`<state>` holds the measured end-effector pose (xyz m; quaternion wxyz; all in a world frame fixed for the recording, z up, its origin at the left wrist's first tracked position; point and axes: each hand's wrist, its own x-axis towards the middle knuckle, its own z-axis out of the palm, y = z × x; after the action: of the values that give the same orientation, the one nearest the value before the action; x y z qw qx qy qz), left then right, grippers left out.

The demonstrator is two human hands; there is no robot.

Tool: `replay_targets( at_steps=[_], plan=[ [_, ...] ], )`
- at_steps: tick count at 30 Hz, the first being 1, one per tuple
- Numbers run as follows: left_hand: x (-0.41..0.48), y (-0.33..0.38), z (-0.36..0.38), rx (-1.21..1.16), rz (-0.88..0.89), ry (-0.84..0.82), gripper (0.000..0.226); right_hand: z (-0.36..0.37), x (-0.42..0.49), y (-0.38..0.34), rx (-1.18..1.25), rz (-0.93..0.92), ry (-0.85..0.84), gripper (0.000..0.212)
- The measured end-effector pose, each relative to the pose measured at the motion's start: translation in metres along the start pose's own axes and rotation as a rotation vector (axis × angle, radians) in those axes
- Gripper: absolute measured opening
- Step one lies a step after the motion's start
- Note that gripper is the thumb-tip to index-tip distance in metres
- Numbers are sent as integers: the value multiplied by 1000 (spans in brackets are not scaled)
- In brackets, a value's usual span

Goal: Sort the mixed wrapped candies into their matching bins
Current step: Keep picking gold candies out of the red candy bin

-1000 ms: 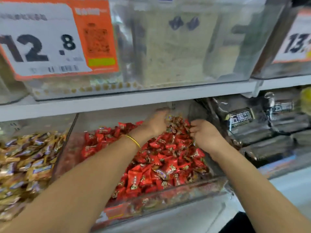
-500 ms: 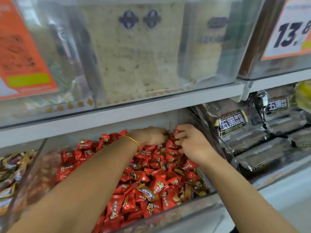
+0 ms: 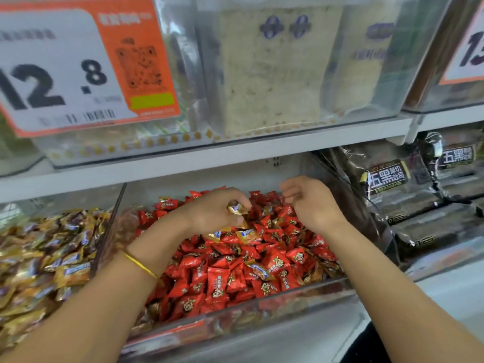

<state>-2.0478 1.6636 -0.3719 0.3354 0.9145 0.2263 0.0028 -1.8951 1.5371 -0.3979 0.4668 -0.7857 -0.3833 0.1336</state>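
The clear plastic bin [image 3: 262,315] in the middle holds a heap of red wrapped candies [image 3: 225,273]. Just left of it stands a second clear bin [image 3: 78,197] of gold wrapped candies [image 3: 39,258]. Half a second ago both our hands were dug into the far end of the red heap; now both are lifted off it. Our left hand [image 3: 214,210] has come up pinching a gold foil-wrapped candy [image 3: 237,207] between thumb and curled fingers, above the far middle of the reds. Our right hand [image 3: 313,205] hovers beside it with its fingers loosely curled, holding nothing we can see. One stray is out, and we judge it belongs in the left bin. Other gold strays [image 3: 247,235] remain among the reds.
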Motion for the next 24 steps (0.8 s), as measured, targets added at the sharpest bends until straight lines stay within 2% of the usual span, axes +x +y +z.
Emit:
replay_targets(
  at_steps=[3, 7, 10, 12, 15, 18, 21, 24],
  plan=[
    [-10, -8, -2, -234, -65, 118, 28, 7, 1, -11, 52, -29, -60, 36],
    [-10, -13, -6, -394, -111, 234, 25, 20, 4, -18, -7, -43, -152, 35],
    [-11, -19, -6, -487, -169, 274, 25, 27, 9, -14, -148, -68, -154, 42],
    [-13, -21, -7, -568, -192, 285, 26, 30, 15, -10, -324, -105, -186, 45],
    [-13, -20, -7, -599, -207, 307, 23, 33, 20, -4, -593, -93, -326, 50],
    [-13, -18, -7, -700, -200, 294, 24, 37, 20, -4, -672, -89, -428, 54],
    [-15, -14, -8, -757, -217, 298, 29, 35, 17, -8, -667, -83, -388, 47],
    [-16, -14, -13, -789, -213, 375, 31, 26, 17, -8, -558, -57, -261, 25]
  ],
)
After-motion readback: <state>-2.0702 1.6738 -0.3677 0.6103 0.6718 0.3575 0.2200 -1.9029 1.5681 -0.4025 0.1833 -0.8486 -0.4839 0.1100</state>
